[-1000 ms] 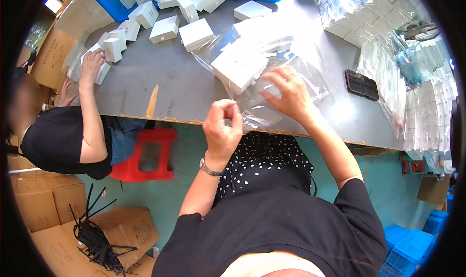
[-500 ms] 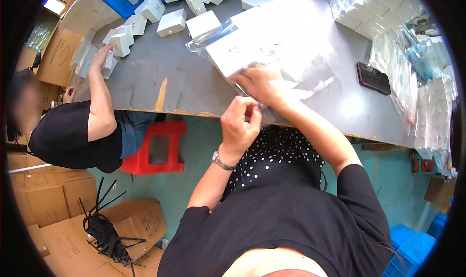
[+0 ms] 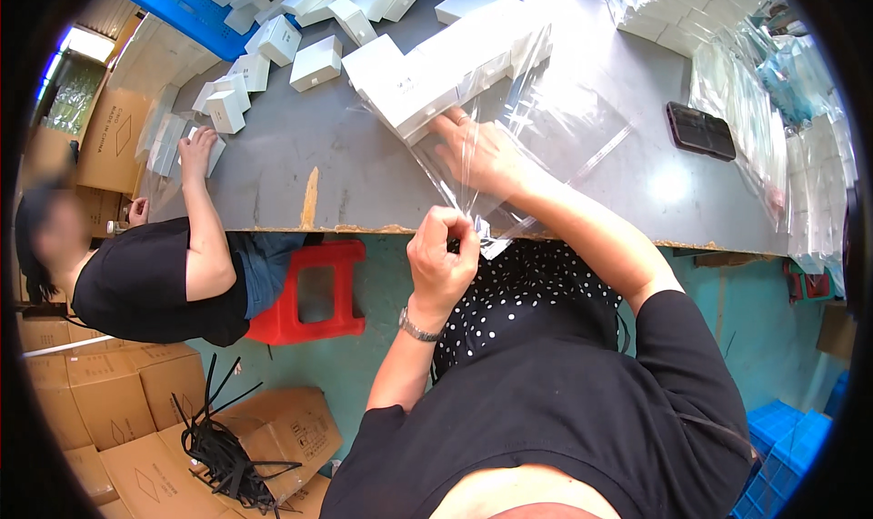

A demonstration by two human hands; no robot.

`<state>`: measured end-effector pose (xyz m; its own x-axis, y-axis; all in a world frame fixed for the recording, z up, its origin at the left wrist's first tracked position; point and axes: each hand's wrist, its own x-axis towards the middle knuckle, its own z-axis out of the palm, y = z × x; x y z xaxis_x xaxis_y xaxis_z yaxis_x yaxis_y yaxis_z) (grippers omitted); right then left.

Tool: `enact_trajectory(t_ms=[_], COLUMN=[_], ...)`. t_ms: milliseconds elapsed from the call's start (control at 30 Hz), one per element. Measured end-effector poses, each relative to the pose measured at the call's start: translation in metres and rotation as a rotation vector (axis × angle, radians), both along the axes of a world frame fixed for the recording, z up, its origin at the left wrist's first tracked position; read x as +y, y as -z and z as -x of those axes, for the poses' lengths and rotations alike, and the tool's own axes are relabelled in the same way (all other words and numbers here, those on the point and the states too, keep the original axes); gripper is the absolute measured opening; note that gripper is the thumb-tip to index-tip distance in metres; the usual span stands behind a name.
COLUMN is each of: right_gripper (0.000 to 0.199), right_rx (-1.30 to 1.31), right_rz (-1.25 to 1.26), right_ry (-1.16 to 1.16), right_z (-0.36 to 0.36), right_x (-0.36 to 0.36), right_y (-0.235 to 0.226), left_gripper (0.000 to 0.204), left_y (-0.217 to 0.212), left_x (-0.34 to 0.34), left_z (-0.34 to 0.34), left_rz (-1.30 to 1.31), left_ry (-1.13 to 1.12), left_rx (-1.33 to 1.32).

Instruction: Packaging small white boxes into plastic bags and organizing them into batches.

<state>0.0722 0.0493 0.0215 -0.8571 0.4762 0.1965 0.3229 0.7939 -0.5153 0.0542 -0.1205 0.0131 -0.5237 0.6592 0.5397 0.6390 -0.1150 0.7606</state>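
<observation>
We see a black phone lying flat toward the right side of the grey table, well clear of the front edge. Loose small white boxes are scattered toward the table's far left corner, some spilling from a blue tray at the far edge. Stacks of bagged white packs line the right edge. A co-worker in a black top sits at the left end. Below the front edge stands a red stool; cardboard cartons and a bundle of black straps lie on the floor.

Packing workshop — white boxes, plastic bags, stacked cartons.
</observation>
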Motion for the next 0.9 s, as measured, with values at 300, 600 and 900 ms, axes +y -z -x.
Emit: enact_trajectory(t_ms=[300,600,900], right_gripper=[0.048,0.07,0.08], right_rx=[-0.129,-0.015,0.33], right_rz=[0.128,0.005,0.997], right_ry=[-0.606,0.109,-0.08], right_z=[-0.125,0.067,0.101], right_x=[0.02,0.205,0.269], right_y=[-0.04,-0.111,-0.082], left_gripper=[0.019,0.102,0.1], left_y=[-0.03,0.002,-0.021], left_x=[0.003,0.123,0.088], left_z=[0.076,0.277,0.256], left_rz=[-0.043,0.402,0.161], left_ry=[0.222,-0.135,-0.17], left_rx=[-0.191,0.486,0.092])
